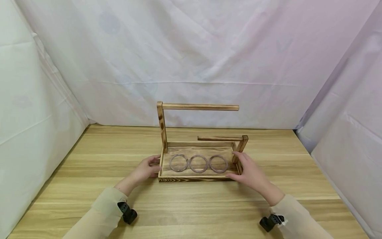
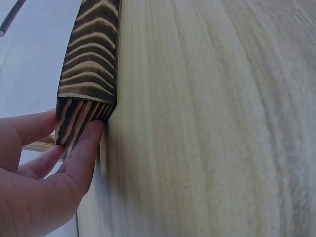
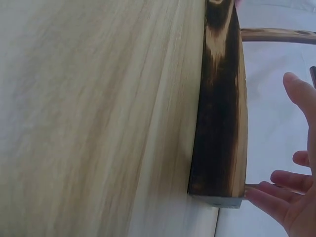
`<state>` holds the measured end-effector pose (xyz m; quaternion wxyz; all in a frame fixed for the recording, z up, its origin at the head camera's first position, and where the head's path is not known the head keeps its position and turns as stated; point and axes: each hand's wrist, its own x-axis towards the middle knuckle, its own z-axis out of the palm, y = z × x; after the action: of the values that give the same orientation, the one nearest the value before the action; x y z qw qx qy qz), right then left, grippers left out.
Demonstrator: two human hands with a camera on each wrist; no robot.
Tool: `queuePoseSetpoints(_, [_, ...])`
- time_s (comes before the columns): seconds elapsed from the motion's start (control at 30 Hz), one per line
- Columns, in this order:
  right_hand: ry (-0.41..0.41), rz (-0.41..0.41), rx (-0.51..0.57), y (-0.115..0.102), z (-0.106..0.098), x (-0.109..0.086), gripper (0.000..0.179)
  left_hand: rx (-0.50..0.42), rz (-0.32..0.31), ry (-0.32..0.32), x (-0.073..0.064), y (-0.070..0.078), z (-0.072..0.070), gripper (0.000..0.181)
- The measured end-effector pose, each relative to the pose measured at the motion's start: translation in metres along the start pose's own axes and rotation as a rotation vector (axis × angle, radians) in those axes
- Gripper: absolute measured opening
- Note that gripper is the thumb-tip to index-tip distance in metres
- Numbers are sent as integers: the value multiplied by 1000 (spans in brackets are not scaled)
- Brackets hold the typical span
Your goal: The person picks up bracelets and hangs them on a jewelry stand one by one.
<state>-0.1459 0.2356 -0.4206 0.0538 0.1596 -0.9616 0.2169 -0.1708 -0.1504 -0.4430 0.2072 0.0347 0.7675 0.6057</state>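
A wooden jewelry stand sits on the table, its shallow tray turned lengthwise across the view. Inside the tray, three translucent purplish bangles lie flat in a row: a left one, a middle one and a right one. My left hand is at the tray's left end; in the left wrist view its extended fingers touch the scorched end panel. Around the right end, my right hand spreads its thumb and fingers, with low fingertips right at the tray's corner in the right wrist view.
From the stand's left end a tall post carries a long upper bar pointing right. A shorter post at the right holds a lower bar pointing left. White cloth hangs behind the wood-grain table and at both sides.
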Motion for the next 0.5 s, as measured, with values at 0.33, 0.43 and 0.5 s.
queuePoseSetpoints(0.33, [-40, -18, 33, -6, 12, 11, 86, -7, 3, -7, -2, 0, 0, 56])
queuePoseSetpoints(0.43, [-57, -6, 44, -8, 15, 15, 86, -12, 8, -13, -2, 0, 0, 56])
queuePoseSetpoints(0.5, [-67, -3, 52, -10, 16, 19, 87, -14, 12, -15, -1, 0, -1, 57])
